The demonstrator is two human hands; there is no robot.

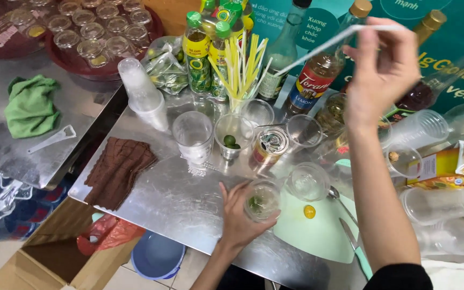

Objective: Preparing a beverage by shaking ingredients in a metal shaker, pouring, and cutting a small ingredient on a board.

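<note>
We look down at a metal table (178,204) crowded with drink-making things. Our left hand (238,215) wraps closed around 1 clear plastic cup (262,200), which stands on the table with something green inside. Our right hand (379,70) is raised well above and to the right of that cup, fingers pinched on 1 white straw (318,49) that slants up and to the right. Just right of the cup sits an empty clear cup (307,181); just beyond it, an opened tin can (268,146) and a small cup holding green limes (231,140). Farther back from the cup stands a bunch of yellow straws (241,67) among bottles. A pale green cutting board (318,231) lies right of the cup, with a knife (356,244) on it. To do this well, we judge the left hand should hold the cup steady and upright while the straw comes down tip first into its open mouth, clear of the neighbouring cups
</note>
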